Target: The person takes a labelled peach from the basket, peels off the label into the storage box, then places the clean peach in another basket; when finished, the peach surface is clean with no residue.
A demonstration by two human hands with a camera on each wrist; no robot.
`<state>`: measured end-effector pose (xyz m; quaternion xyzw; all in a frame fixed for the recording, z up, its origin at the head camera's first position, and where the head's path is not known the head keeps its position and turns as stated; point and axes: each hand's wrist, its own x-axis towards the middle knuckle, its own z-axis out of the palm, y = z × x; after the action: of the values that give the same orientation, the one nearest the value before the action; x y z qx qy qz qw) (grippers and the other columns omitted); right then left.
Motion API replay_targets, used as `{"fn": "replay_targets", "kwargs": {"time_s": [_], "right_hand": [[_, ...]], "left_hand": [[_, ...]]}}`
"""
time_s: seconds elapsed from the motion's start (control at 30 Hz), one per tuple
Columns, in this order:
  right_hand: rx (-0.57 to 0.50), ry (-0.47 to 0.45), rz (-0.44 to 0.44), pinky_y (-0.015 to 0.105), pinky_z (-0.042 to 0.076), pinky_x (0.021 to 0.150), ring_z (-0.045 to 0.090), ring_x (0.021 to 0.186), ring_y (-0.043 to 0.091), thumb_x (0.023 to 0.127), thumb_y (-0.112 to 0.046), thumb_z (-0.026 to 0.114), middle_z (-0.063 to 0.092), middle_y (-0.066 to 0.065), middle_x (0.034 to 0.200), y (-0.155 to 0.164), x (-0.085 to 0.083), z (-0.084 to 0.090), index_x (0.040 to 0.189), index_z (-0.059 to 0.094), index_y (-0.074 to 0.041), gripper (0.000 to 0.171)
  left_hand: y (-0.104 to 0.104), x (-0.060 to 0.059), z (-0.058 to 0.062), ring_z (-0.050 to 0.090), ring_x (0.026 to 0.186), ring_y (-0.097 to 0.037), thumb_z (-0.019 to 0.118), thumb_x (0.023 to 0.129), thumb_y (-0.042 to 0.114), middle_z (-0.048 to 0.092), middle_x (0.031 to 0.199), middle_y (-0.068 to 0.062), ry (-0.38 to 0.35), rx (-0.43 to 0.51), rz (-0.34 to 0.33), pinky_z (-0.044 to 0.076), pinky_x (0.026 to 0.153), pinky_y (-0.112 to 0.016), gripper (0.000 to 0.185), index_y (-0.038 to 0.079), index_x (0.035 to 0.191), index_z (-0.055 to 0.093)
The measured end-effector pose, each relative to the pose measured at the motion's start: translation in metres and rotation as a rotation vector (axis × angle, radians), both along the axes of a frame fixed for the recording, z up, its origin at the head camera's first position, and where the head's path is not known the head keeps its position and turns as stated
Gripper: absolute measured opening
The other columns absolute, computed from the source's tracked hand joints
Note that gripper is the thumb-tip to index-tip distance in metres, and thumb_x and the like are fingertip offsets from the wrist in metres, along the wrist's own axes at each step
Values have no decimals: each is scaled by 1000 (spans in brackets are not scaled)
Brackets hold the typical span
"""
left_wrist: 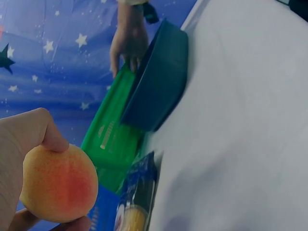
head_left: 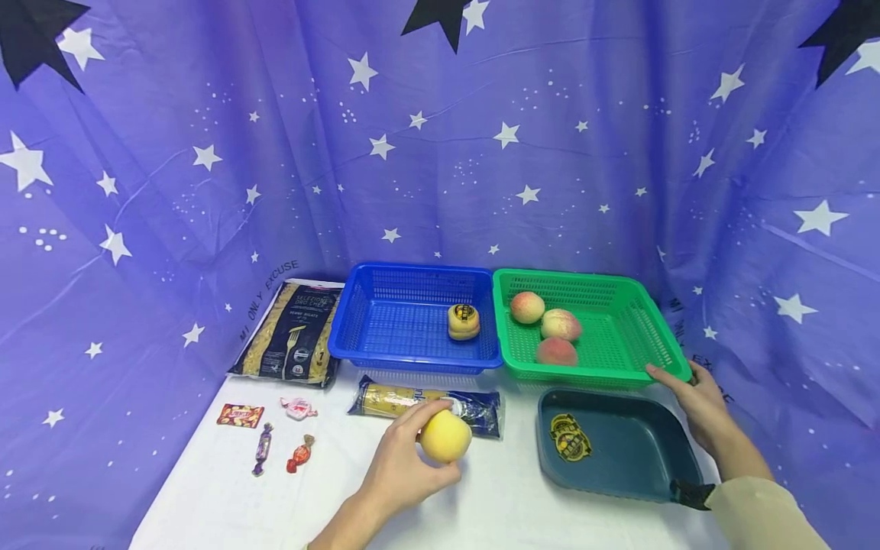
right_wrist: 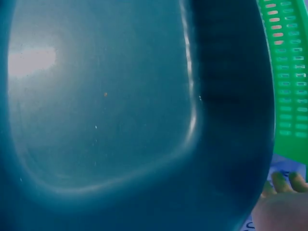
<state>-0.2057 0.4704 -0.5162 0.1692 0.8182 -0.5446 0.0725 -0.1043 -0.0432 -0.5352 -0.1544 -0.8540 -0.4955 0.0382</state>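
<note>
My left hand (head_left: 406, 466) grips a peach (head_left: 445, 437) between thumb and fingers, raised in front of the spaghetti packet (head_left: 378, 399). Its side toward the head camera is yellow; the left wrist view shows a red blush on the peach (left_wrist: 60, 184). At the front right corner of the green basket (head_left: 660, 336), my right hand (head_left: 701, 405) holds the rim, thumb on the front edge. Three pinkish peaches (head_left: 560, 325) lie in that basket's left half. Below it stands a dark teal tub (head_left: 639, 451), which fills most of the right wrist view.
The blue basket (head_left: 412, 359) adjoins the green one and holds a yellow-orange fruit (head_left: 464, 322) with a black-gold sticker. Similar stickers (head_left: 569, 438) lie in the tub. A penne bag (head_left: 292, 332) leans at the left, with several wrapped candies (head_left: 263, 449) before it. Starry purple curtain (head_left: 509, 183) encloses the table.
</note>
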Motion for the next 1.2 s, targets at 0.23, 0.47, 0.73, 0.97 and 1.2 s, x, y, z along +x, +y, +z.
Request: {"fn": "replay_targets", "kwargs": {"time_s": [0.23,0.47,0.73,0.97,1.2], "right_hand": [[-193,-3,-8,59,13,141,27,164,18,110,-47,67,34,-6,166,1,1,-9,177,-9,-7,109],[-224,-46,11,56,16,140,5,175,24,111,-51,64,13,-5,185,6,3,-13,178,-7,-12,105],[-178,-59,60,57,16,140,0,174,32,112,-55,59,-4,4,188,9,2,-17,177,-10,-9,105],[-138,-68,71,59,18,139,0,174,36,113,-56,57,-8,11,187,6,-1,-15,176,-10,-5,105],[-159,-74,69,63,12,139,-3,173,36,111,-59,58,-8,8,187,6,1,-16,177,-8,-7,107]], "left_hand": [[20,3,3,68,123,-10,95,73,15,69,147,8,13,55,-104,63,90,-23,88,37,152,63],[55,-18,22,66,118,-11,95,76,18,69,140,6,-101,233,-165,65,92,-26,82,40,149,64],[95,-65,38,68,107,-11,95,79,20,68,138,1,-155,341,-164,64,82,-25,76,37,147,65],[116,-110,41,68,101,-8,94,81,18,68,140,-1,-109,310,-117,63,79,-24,74,32,147,64],[134,-144,60,65,102,-10,97,81,21,67,137,1,-243,379,-17,62,82,-30,72,20,146,67]]}}
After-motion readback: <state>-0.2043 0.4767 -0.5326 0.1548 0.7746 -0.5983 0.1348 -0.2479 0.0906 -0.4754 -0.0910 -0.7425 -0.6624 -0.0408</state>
